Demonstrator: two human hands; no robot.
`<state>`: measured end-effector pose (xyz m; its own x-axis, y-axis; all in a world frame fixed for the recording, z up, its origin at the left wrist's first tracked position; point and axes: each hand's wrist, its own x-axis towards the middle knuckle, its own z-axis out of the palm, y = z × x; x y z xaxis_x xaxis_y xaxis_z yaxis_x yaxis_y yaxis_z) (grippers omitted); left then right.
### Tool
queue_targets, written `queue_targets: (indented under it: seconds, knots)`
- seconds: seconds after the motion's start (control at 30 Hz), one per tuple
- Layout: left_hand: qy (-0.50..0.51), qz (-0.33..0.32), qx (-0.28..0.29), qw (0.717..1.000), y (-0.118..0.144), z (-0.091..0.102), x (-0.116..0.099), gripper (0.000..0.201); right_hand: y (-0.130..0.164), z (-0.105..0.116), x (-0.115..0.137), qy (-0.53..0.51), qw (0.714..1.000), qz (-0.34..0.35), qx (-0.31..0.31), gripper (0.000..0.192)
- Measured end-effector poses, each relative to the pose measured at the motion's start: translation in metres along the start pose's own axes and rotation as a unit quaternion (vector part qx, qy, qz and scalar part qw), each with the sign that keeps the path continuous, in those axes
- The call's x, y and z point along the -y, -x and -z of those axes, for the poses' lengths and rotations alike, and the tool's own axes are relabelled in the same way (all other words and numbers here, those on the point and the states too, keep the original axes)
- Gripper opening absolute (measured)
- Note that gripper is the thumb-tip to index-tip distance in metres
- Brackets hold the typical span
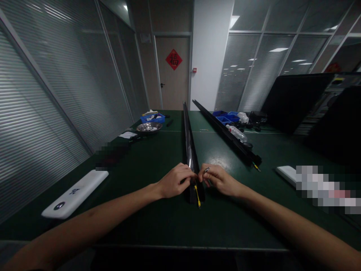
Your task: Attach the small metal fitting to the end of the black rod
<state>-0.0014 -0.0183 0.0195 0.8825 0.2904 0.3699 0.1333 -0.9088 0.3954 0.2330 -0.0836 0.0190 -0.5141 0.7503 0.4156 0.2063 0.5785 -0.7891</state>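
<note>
Forearms are stretched over the dark green tabletop (158, 222) toward the near end of a long black rail (189, 150), which is laid lengthwise down the middle. The left hand (175, 181) is closed with its fingertips pinched at the rail's end, and the right hand (219, 179) is closed around a small metal piece (207, 169) just beside it. A yellow wire (197, 195) is seen hanging from the rail's near end. A white flat device (75, 193) is laid at the left. Farther off, a second black rail (225, 133), a plastic bottle (236, 133), a metal bowl (149, 127) and blue bins (225, 117) are set out
</note>
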Motion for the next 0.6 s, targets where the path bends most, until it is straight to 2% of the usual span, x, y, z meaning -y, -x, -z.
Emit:
queue_targets:
  seconds: [0.13, 0.2, 0.4, 0.5, 0.6]
  knots:
    - [-0.005, 0.002, 0.002, 1.000, 0.000, -0.001, 0.001, 0.025, -0.001, -0.001, 0.002, 0.027, 1.000, 0.009, 0.000, 0.037]
    - [-0.008, 0.000, 0.000, 1.000, 0.000, -0.002, 0.002, 0.024, -0.001, -0.003, 0.001, 0.031, 0.999, -0.005, -0.020, 0.037]
    - [-0.004, 0.000, -0.039, 0.999, 0.001, -0.005, 0.003, 0.026, 0.002, -0.012, -0.005, 0.018, 0.986, -0.077, -0.150, 0.035]
    - [0.004, 0.008, -0.037, 0.999, 0.000, -0.003, 0.001, 0.025, 0.004, -0.016, -0.003, 0.079, 0.978, -0.064, -0.182, 0.032]
    - [0.014, 0.018, -0.024, 0.999, 0.000, -0.002, 0.001, 0.024, 0.004, -0.020, 0.001, 0.132, 0.974, -0.035, -0.183, 0.029]
